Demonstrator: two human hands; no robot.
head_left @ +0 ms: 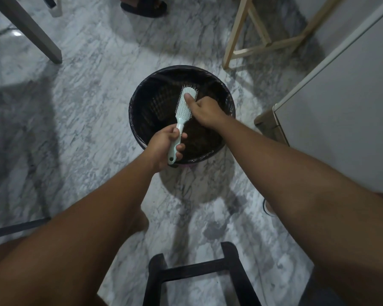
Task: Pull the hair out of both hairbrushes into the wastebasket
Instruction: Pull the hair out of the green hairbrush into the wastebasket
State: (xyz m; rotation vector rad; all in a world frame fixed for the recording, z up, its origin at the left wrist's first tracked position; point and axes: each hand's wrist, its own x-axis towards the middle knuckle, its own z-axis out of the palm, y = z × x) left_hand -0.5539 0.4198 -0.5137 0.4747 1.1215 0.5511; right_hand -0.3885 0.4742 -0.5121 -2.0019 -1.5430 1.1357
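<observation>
A pale mint hairbrush (182, 109) is held over the round black-lined wastebasket (139, 93) on the marble floor. My left hand (164, 146) grips its handle at the basket's near rim. My right hand (205, 110) is at the brush head, thumb pressing on the back of the head and the fingers curled round the far side among the bristles. Dark hair lies in the bottom of the basket (199, 140). Whether hair is between my fingers is hidden. No second brush is in view.
A black stool frame (192, 268) stands near my legs. A light wooden stool (248, 47) is behind the basket on the right, a white cabinet (341, 107) to the right, a grey table leg (31, 29) at upper left. Another person's sandalled foot (144, 6) is at the top.
</observation>
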